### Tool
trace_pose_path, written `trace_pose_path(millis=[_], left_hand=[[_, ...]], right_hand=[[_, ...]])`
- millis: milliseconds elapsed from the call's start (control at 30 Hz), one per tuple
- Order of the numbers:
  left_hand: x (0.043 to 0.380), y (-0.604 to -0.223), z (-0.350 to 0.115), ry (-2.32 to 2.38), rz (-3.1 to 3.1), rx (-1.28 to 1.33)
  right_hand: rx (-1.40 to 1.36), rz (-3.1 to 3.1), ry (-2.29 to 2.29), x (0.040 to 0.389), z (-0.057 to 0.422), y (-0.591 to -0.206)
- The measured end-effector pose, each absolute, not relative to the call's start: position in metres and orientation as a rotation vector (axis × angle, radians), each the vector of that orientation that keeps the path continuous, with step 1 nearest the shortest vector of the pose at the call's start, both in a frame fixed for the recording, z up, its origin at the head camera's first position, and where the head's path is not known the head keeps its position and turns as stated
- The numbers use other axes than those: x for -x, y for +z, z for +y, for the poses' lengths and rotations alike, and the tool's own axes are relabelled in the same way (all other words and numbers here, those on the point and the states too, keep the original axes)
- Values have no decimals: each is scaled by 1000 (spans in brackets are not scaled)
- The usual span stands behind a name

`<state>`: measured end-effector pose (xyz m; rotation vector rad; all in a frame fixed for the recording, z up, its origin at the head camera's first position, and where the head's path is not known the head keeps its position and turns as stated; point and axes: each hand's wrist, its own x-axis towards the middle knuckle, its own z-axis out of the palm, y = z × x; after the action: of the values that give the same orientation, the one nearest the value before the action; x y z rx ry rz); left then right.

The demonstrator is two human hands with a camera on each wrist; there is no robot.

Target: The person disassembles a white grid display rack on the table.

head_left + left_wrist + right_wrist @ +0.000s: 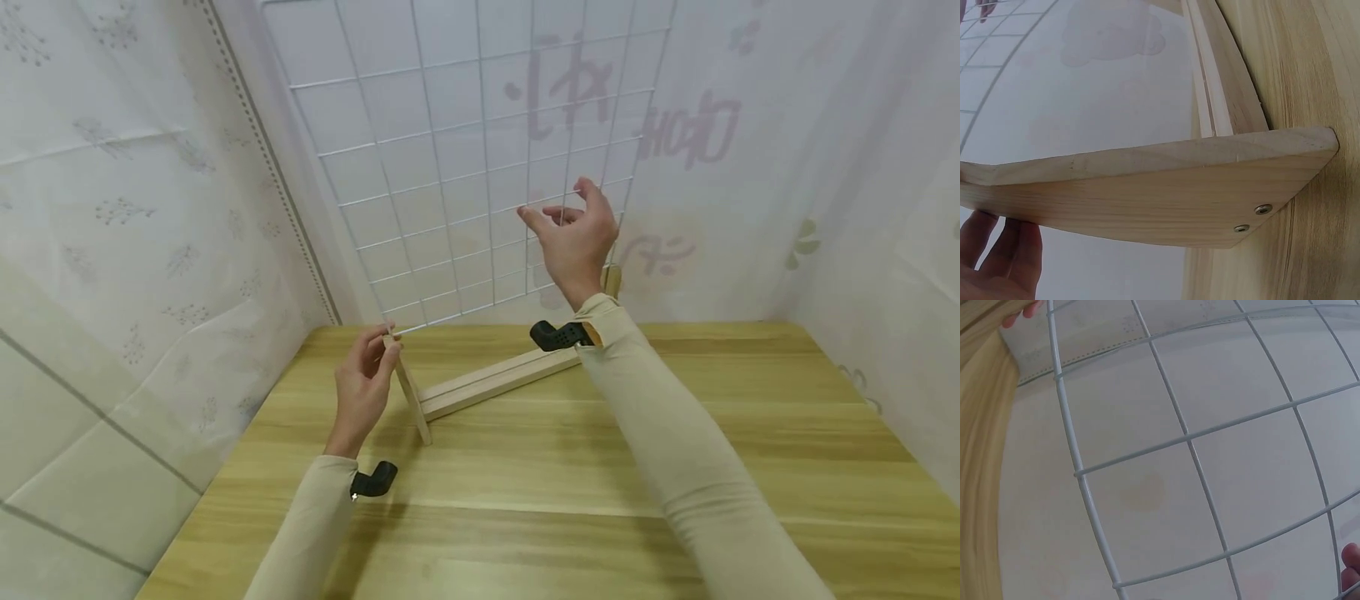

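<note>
Altogether: one white square-mesh wire grid panel (487, 172); one pale wooden stand (480, 388), made up of one left upright (411, 392), one right upright (612, 282) and one crossbar (517, 375); two round silvery metal screw heads (1263, 209); two bare hands, a left hand (366, 379) and a right hand (577, 237); two beige cloth sleeves (697, 467); two black angled wrist devices (378, 479); one yellowish wood-grain table (487, 533); one white cloth with grey sprigs (112, 208); one pale cloth with faded mauve lettering (720, 208).

Grid panel: thin, smooth wires crossing in rows and columns; top cut off in the head view. Location: raised above the table, slightly aslant, lower edge over the crossbar and apart from it; lower left corner at the tip of the left upright, contact impossible to tell.

Stand: on the table, bare, fine-grained wood. Crossbar straight, grooved lengthwise. Left upright flat, tapering, with both screw heads side by side near the foot. Right upright mostly hidden behind the right wrist, tip rounded.

Left hand: thumb and fingers close together, pinching the left upright's top. Right hand: thumb and forefinger well spread, fingers bent, gripping wires of the grid panel.
</note>
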<state>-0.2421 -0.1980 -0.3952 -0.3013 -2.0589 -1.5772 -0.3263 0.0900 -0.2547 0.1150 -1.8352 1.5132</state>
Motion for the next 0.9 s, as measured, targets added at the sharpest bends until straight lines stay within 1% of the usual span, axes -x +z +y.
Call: trace_pose_path(millis=[133,333,533,900], left_hand=[[243,-393,-198,-1560,-2047,303],[242,-392,-197,-1551,-2059,301],[242,-390,-198,-1541,-2051,294],[240,-383,-207,-1541,-2042,282]], right_hand=[[-108,-1842,1508,326,95,-245],[-25,-1846,1580,322,108,-228],[-37,-1835,1555,319,117,-208],[5,-1893,1513,314,137,-211]])
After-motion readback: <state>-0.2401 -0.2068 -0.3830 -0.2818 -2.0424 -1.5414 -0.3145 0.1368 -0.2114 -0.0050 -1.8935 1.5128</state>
